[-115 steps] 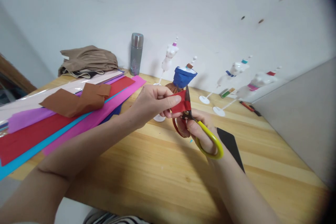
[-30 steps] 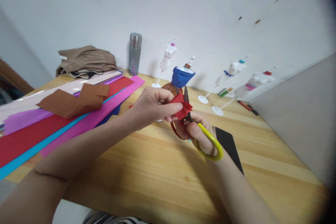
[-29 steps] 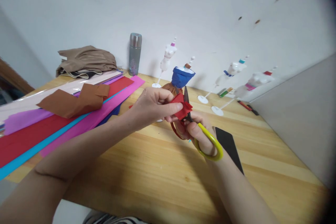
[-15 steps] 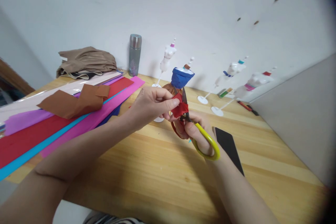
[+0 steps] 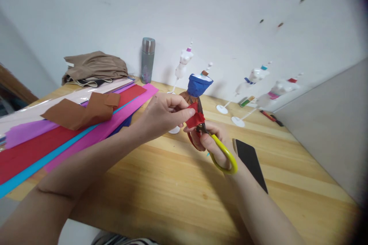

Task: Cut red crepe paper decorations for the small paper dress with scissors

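four dress forms (image 5: 184, 57), one pair of scissors (image 5: 227, 150), one bottle (image 5: 147, 65), one flat black object (image 5: 251, 162).

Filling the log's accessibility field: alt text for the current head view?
The left hand pinches a small red cloth piece between the blades of scissors held in the right hand, above a wooden table. Coloured strips lie to the left; behind stand a flask and four small white mannequins, one wearing blue cloth.

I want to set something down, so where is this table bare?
The table is bare between your forearms and right of the black device. It is crowded at left with fabric strips, and along the wall with the flask and dress forms.
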Tool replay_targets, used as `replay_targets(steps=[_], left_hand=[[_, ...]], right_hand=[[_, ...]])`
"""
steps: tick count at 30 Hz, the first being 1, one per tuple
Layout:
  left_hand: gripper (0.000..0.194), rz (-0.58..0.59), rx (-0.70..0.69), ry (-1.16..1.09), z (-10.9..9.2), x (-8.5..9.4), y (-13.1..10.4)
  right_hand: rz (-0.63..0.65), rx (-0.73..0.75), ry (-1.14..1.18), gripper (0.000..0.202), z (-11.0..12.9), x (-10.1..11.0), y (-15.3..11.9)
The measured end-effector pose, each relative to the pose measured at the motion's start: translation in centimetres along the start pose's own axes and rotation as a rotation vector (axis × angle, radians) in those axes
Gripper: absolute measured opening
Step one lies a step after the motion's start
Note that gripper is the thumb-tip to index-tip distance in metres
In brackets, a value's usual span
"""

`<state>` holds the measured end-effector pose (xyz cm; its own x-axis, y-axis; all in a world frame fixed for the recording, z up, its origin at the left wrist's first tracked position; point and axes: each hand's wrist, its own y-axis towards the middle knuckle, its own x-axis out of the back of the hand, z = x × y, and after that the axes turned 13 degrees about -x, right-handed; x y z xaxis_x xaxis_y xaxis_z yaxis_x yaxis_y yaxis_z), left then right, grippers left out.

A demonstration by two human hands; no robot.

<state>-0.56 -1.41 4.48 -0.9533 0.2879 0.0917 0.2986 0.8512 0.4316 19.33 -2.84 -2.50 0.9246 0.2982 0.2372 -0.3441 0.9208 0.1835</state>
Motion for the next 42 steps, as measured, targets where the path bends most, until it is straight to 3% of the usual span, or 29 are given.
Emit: replay_targets(steps=[10, 17, 23, 30, 36, 42], left_hand=[[0.025, 0.013, 0.049, -0.076, -0.4, -0.1, 0.0], [0.026, 0.019, 0.055, -0.103, -0.3, 0.0, 0.0], [0.025, 0.027, 0.06, -0.145, -0.2, 0.0, 0.0], [0.022, 0.06, 0.062, -0.255, 1.1, 0.3, 0.3], [0.033, 0.118, 0.154, -0.307, 2.2, 0.5, 0.2], [0.042, 0.104, 0.197, -0.309, 2.3, 0.3, 0.2]], right_hand=[[0.014, 0.017, 0.05, 0.049, -1.0, 0.0, -0.2], [0.02, 0.031, 0.033, 0.048, 0.0, -0.1, -0.2], [0.121, 0.017, 0.077, 0.045, 0.7, -0.2, -0.1], [0.032, -0.023, 0.074, 0.047, 1.3, -0.6, -0.2], [0.028, -0.039, 0.01, 0.05, 1.6, -0.4, 0.1], [-0.021, -0.042, 0.019, 0.049, 2.3, -1.2, 0.7]])
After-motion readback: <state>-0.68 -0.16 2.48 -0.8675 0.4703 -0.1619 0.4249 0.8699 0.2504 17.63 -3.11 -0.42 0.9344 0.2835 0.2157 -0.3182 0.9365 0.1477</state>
